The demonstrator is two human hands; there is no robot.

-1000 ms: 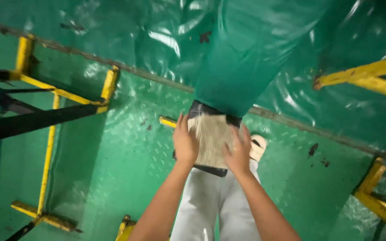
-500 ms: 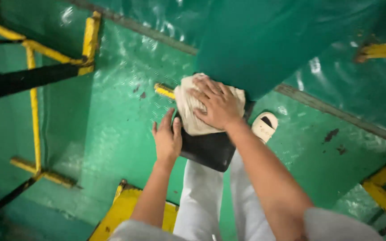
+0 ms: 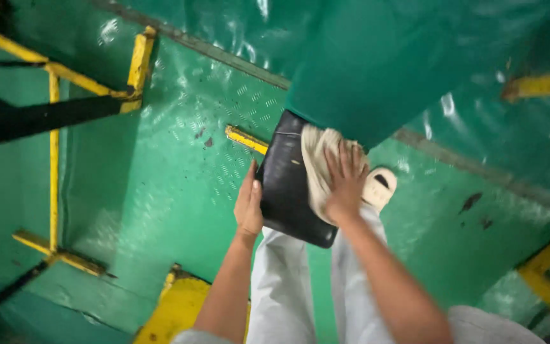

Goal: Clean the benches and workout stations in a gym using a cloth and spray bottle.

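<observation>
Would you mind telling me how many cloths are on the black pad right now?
1. A single pale cloth lies on the black pad's right half, pressed under the right hand; nothing suggests another beneath.

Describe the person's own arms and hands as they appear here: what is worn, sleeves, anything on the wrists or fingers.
Both forearms are bare, with no gloves. The left hand and right hand show no ring, and no watch or band shows on either wrist. A pale grey-white sleeve edge covers the right upper arm near the picture's bottom; a similar pale edge shows by the left arm. Nails are too blurred to judge.
</observation>
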